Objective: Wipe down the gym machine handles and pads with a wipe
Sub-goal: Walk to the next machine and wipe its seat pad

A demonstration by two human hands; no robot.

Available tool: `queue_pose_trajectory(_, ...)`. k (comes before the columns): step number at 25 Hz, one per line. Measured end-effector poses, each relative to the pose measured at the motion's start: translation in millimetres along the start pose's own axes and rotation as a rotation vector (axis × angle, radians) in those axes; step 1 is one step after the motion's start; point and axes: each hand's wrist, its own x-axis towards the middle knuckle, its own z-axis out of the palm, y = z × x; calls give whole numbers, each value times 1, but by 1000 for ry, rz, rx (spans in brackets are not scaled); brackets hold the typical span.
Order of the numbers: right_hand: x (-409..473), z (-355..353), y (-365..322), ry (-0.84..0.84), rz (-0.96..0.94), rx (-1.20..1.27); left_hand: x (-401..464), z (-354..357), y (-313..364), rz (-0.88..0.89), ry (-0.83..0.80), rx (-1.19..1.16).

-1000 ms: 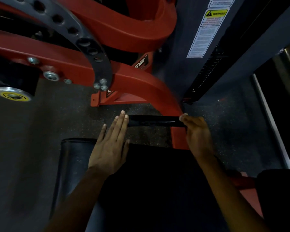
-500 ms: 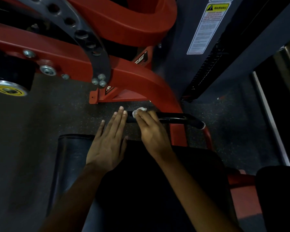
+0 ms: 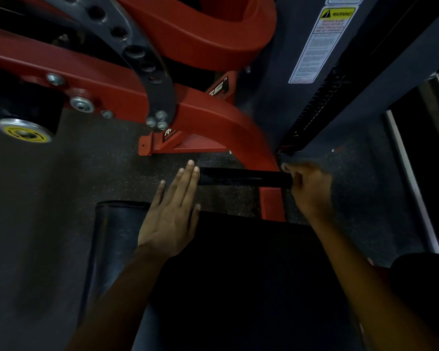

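A black handle runs left to right across the middle of the head view, fixed to the red machine frame. My left hand lies flat with straight fingers on the front edge of the black seat pad, its fingertips touching the handle's left end. My right hand, blurred with motion, curls around the handle's right end. A small pale bit of the wipe shows at its fingertips; the rest is hidden in the hand.
A grey weight-stack shroud with a warning label rises at the right. A perforated grey adjustment plate and a yellow-capped knob sit upper left. Dark speckled rubber floor lies to the left.
My right hand slid with the wipe from the handle's left end to its right end. My left hand stayed flat on the pad.
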Motion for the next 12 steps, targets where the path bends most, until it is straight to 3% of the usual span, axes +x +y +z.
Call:
queue_pose_trajectory(6, 61, 43, -116, -599, -266, 188, 0, -2, -1, 3, -8, -2)
queue_pose_trajectory(12, 71, 46, -113, -834, -287, 64, 1, -1, -1, 10, -10, -2)
